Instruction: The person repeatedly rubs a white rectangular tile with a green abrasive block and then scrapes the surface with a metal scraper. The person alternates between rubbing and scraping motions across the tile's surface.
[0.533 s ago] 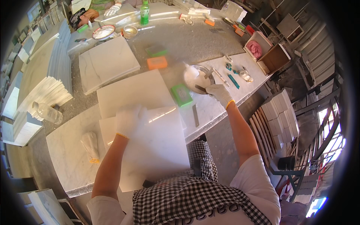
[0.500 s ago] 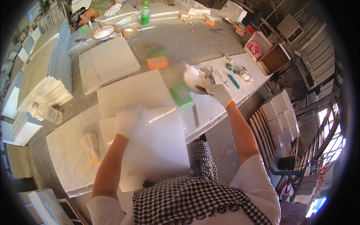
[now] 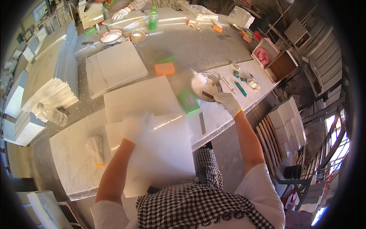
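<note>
My right hand (image 3: 228, 102), in a white glove with a yellow cuff, grips a putty knife (image 3: 207, 95). Its flat metal blade lies over the round metal bowl (image 3: 219, 76) of white paste. Another flat tool (image 3: 216, 81) rests in the bowl, and a white nozzle-tipped container (image 3: 198, 81) is at its left side. My left hand (image 3: 136, 126), gloved too, is over the glossy white slab (image 3: 160, 152), its fingers too hazy to make out. Left of the bowl lies a green block (image 3: 188, 102), with a loose metal blade (image 3: 202, 123) below it.
Stacked slabs (image 3: 49, 72) line the left, near a clear bottle (image 3: 53, 114). A spare glove (image 3: 94, 149) lies left of my arm. An orange block (image 3: 164, 69) sits beyond the slabs. Across the bench are a green bottle (image 3: 152, 19) and another person's gloved hand (image 3: 121, 13).
My view has shifted slightly, so the bench sits a little lower and farther right. The other person's head at the far left has moved away from the bench. My right hand stays at the bowl.
</note>
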`<state>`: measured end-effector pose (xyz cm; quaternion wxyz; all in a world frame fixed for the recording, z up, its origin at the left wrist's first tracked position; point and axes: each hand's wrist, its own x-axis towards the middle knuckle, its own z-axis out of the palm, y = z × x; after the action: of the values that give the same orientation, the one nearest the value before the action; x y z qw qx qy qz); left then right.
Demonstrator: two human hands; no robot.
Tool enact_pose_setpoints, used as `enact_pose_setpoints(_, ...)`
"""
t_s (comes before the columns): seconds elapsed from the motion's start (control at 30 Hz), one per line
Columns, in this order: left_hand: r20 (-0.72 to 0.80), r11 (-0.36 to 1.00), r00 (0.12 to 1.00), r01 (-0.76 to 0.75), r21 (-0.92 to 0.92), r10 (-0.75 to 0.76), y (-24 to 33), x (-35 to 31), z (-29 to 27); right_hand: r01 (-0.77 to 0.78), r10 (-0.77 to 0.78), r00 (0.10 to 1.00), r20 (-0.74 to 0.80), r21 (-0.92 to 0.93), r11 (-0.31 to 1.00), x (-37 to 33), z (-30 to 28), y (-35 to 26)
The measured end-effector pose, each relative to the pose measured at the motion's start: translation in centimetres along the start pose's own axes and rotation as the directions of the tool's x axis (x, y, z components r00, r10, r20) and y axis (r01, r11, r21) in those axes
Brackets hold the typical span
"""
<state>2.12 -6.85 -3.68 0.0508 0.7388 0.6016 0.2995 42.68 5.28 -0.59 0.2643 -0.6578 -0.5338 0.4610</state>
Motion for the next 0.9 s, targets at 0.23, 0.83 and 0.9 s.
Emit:
enact_pose_setpoints(0.23, -0.047, 0.999, 0.998, -0.029, 0.026, 0.030, 0.1, -0.4, -0.1, 0.126, -0.130, 0.988, 0.079, 0.053, 0.991, -3.5, 1.6, -2.3)
enact_pose_setpoints(0.83, -0.088, 0.999, 0.995, -0.035, 0.009, 0.036, 0.1, -0.1, 0.4, 0.306, -0.292, 0.889, 0.353, 0.016, 0.952, -8.3, 10.7, -5.1)
enact_pose_setpoints(0.9, -0.062, 0.999, 0.998, -0.033, 0.007, 0.033, 0.2, 0.0, 0.2, 0.325, -0.300, 0.890, 0.344, -0.015, 0.946, -8.2, 11.0, -5.1)
